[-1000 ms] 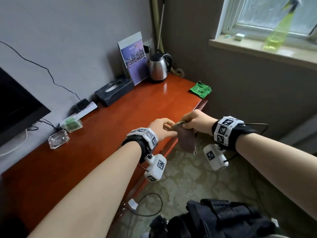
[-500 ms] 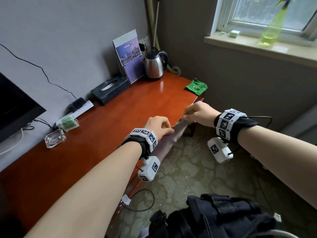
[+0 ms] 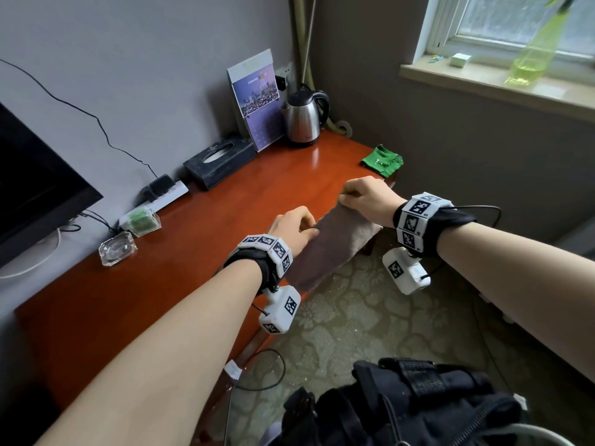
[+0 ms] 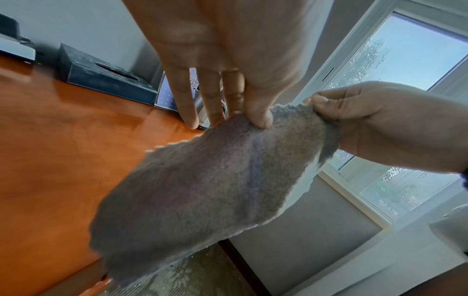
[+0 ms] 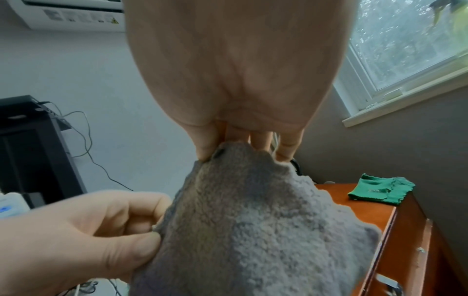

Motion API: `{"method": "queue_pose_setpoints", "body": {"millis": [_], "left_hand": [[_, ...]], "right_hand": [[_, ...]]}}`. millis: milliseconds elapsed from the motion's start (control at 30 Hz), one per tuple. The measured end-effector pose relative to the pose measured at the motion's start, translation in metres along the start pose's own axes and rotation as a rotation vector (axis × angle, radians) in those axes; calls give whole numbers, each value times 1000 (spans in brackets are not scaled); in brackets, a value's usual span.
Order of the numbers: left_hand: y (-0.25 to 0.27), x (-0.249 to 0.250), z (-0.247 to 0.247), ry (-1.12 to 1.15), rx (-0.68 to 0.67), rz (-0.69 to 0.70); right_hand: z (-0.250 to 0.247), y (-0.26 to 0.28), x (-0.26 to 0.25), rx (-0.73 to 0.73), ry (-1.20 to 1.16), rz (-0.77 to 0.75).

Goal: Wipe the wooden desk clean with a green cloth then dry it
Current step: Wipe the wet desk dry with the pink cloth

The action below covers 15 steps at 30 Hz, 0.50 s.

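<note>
Hands first, from your head view: your left hand (image 3: 294, 228) and right hand (image 3: 367, 197) each pinch a corner of a grey towel (image 3: 335, 246), stretched between them over the front edge of the wooden desk (image 3: 154, 278), its lower part hanging past the edge. The green cloth (image 3: 382, 160) lies crumpled at the desk's far right corner, well apart from both hands, near the kettle (image 3: 304, 119). From your left wrist, the thumb and a fingertip nip the towel's (image 4: 202, 186) top edge while 3 fingers (image 4: 186, 100) extend straight. From your right wrist, the thumb and fingers clamp the towel's (image 5: 253, 230) upper corner, and the green cloth (image 5: 380, 191) rests on the desk beyond.
</note>
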<state>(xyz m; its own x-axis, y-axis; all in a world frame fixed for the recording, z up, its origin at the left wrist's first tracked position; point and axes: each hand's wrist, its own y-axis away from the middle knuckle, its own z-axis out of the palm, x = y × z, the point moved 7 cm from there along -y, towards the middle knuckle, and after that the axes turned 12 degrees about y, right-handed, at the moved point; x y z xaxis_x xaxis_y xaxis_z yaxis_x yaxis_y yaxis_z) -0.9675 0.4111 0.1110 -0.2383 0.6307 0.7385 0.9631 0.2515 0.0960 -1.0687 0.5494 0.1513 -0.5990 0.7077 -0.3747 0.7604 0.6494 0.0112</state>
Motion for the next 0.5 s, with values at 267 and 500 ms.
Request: {"method": "queue_pose_setpoints", "body": {"millis": [267, 500], "left_hand": [[14, -42, 0, -83, -243, -97], [16, -85, -39, -8, -115, -172]], "right_hand": [[3, -22, -13, 53, -148, 70], [17, -38, -8, 3, 27, 67]]}}
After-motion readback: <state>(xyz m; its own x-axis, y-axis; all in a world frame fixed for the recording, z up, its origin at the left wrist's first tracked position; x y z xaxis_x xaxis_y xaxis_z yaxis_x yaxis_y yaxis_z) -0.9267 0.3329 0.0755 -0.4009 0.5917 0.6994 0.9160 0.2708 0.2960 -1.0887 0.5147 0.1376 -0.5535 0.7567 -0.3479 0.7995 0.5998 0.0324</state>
